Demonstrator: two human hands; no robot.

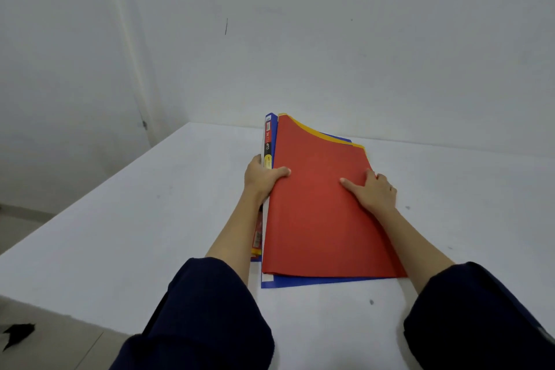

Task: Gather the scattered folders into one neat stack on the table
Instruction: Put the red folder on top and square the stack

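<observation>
A stack of folders lies on the white table (150,219) in front of me. A red folder (315,219) is on top; a yellow folder (318,134) peeks out along its far edge, and a blue folder (315,282) shows at the near edge. The far left corner of the stack is lifted. My left hand (261,177) grips the stack's left spine side, thumb on the red cover. My right hand (372,192) holds the right edge, thumb pressed on the red cover, fingers curled round the edge.
The table meets a white wall (360,54) just behind the stack. The table's left edge drops to the floor (45,339), where a dark scrap (18,335) lies. Small dark specks mark the tabletop at the right.
</observation>
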